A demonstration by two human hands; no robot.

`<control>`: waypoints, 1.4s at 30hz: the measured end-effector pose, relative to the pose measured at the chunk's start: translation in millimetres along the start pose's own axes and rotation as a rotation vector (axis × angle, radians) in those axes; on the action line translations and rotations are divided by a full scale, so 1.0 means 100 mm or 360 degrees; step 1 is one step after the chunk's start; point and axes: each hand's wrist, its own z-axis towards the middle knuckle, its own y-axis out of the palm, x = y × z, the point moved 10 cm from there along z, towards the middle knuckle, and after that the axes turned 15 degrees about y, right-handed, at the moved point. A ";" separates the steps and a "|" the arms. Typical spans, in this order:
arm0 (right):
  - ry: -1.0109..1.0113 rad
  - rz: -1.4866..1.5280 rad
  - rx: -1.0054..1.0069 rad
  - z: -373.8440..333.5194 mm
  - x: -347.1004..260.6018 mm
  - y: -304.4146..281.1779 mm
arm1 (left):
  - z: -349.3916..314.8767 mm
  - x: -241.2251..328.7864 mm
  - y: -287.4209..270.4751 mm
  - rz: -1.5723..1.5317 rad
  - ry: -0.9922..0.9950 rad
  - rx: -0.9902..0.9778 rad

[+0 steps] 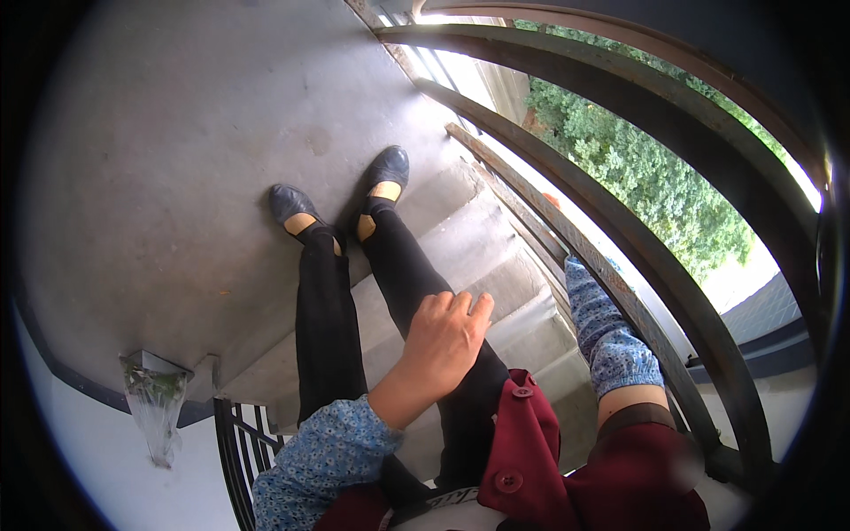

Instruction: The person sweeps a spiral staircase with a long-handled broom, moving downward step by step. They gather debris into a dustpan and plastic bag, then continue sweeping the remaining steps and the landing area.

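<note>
My left hand (445, 338) is over the thigh of my black trousers (329, 332), its fingers curled with the tips turned under. What they hold, if anything, is hidden. A blue flowered sleeve cover (328, 456) wraps that forearm. My right arm, in a matching sleeve cover (611, 327), stretches forward along the dark metal railing (633, 305). Only a small skin-coloured patch of my right hand (552, 201) shows past a bar; its fingers are hidden. The dark red jacket (528, 442) hangs unbuttoned between my arms.
I am on concrete stairs (465, 234), with my black shoes (388, 166) on the grey landing (177, 177). At lower left, a clear plastic bag (152, 398) with something green inside is by the landing's edge. Green trees (620, 159) show beyond the railing.
</note>
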 end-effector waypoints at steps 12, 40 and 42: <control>0.0035 -0.0009 0.0026 0.15 -0.01 0.08 | -0.02 0.07 0.02 0.0007 0.0042 -0.0061; 0.0029 -0.0011 -0.0066 -0.57 0.87 -0.15 | -0.89 0.04 -0.03 -0.0068 -0.0199 0.0303; -0.0010 -0.0060 -0.0065 -0.63 0.97 -0.15 | -1.05 0.24 -0.20 -0.0001 -0.0172 0.0350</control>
